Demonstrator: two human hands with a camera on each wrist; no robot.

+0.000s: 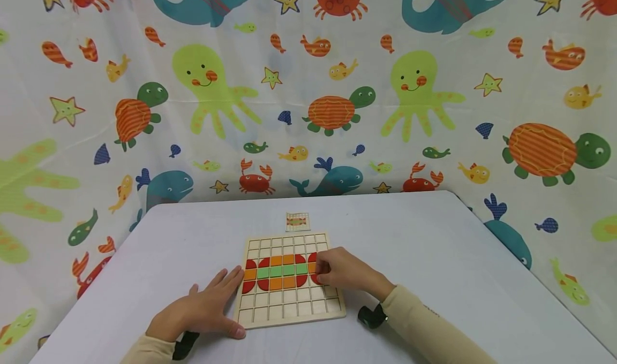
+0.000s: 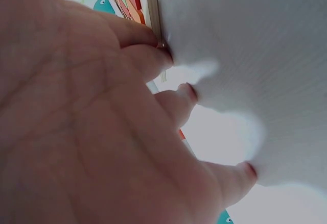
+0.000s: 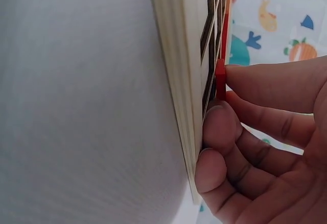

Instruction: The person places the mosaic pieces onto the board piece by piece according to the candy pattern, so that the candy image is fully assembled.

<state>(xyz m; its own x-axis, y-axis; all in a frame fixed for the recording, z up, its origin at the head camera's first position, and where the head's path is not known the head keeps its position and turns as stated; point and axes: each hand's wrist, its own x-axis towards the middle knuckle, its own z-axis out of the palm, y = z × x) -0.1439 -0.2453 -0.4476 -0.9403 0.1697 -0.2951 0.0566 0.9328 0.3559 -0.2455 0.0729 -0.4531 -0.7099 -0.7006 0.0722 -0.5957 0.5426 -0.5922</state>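
Observation:
A square wooden grid board (image 1: 284, 311) lies on the white table, with red, orange and green tiles set across its middle rows. My left hand (image 1: 200, 308) lies along the board's left side, fingers spread and straight, fingertips at its edge; the thumb reaches its near left corner. Over the right end of the tile pattern, my right hand (image 1: 343, 267) bends its fingers down to the board. Seen from the right wrist, its thumb and index finger pinch a red tile (image 3: 220, 78) at the grid, and the other fingertips rest by the board's edge.
A small card (image 1: 298, 221) with a gridded picture in similar colours lies just beyond the board's far edge. The white table (image 1: 434, 257) extends around the board. Behind it hangs a curtain (image 1: 289, 155) printed with sea animals.

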